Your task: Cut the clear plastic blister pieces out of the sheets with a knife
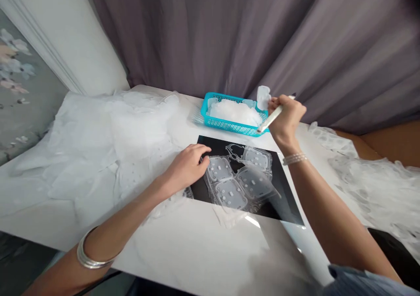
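Observation:
My left hand (188, 167) rests with curled fingers on the left edge of a translucent plastic sheet of moulded pieces (236, 180), which lies on a black mat (285, 200). My right hand (285, 116) is raised beside a blue basket (213, 122). It grips a white pen-like tool (271, 120) and pinches a small translucent plastic piece (263, 97) over the basket. The basket holds a heap of similar white pieces (234, 111).
Heaps of white plastic sheets (108, 134) cover the table's left side, and more lie at the right (377, 186). The white table (190, 252) runs to a near edge. A grey curtain (229, 33) hangs behind.

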Demonstrator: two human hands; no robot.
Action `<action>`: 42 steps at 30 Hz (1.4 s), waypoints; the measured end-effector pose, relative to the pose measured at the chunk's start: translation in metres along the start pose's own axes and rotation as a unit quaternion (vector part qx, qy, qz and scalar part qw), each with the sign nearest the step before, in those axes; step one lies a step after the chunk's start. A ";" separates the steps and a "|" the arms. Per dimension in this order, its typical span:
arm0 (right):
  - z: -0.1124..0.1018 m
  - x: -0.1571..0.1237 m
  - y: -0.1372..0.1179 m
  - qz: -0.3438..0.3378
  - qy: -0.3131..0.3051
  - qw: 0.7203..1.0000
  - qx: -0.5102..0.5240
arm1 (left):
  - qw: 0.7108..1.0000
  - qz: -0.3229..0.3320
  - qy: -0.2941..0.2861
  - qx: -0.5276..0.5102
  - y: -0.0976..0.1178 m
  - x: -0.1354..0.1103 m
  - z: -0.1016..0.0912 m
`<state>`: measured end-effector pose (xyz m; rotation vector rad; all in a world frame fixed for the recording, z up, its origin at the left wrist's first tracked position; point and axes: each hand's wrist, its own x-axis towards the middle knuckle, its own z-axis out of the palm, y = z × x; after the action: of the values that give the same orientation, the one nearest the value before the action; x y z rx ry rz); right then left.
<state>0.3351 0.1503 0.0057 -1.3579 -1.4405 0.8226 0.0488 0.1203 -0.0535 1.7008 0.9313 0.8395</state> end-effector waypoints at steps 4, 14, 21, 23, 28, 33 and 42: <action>0.014 0.004 -0.010 -0.064 0.175 0.977 -0.103 | 0.985 0.095 -0.092 0.112 -0.014 -0.023 0.007; 0.055 -0.180 -0.018 0.055 -0.099 0.960 -0.257 | 0.955 0.156 -0.111 0.228 -0.025 -0.052 0.032; 0.033 -0.178 0.003 0.080 -0.060 0.921 -0.377 | 0.781 0.106 -0.100 0.608 0.003 -0.058 0.075; 0.025 -0.175 0.007 0.085 -0.057 0.905 -0.414 | 0.746 0.095 -0.106 0.651 0.011 -0.060 0.084; 0.014 -0.175 0.011 0.043 0.026 0.900 -0.433 | 0.742 0.188 -0.079 0.638 0.003 -0.076 0.081; 0.048 -0.167 -0.011 -0.039 0.112 0.919 -0.377 | 0.752 0.262 -0.075 0.601 -0.020 -0.081 0.054; 0.096 -0.150 0.003 0.081 -0.018 0.989 -0.125 | 0.762 0.277 -0.121 0.573 -0.023 -0.069 0.038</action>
<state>0.2341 0.0163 -0.0558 -1.6748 -1.5151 0.7932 0.0447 0.0492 -0.0931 3.1841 0.7826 0.3141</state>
